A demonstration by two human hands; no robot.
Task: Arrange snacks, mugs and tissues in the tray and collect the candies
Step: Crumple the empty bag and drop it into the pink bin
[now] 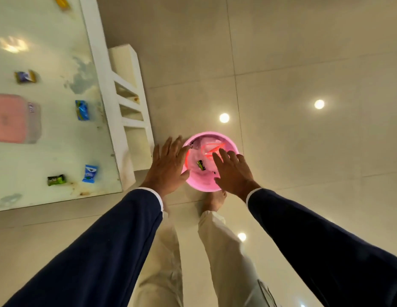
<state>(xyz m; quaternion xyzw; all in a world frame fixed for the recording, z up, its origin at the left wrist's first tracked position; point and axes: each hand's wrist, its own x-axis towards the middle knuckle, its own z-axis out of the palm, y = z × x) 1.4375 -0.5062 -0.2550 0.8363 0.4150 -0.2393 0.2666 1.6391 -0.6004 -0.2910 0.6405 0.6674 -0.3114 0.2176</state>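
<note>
A pink bucket [198, 185] stands on the tiled floor just in front of my foot [214, 201]. Inside it lie a dark green candy [201, 165] and a thin red-pink handle [213, 149]. My left hand [168, 167] hovers over the bucket's left rim with fingers spread. Over the right rim is my right hand [234, 172], also spread; I cannot tell whether either hand touches the rim. On the glass table at left lie a green candy [56, 180], two blue candies [90, 173] [82, 110] and a purple-yellow snack [25, 76].
The glass-topped table [60, 140] has a white frame with open shelves [133, 111] on its right side, close to the bucket. A pink lidded box [13, 118] sits at the table's left. A yellow packet [62, 2] lies at the far edge. Glossy floor tiles reflect ceiling lights.
</note>
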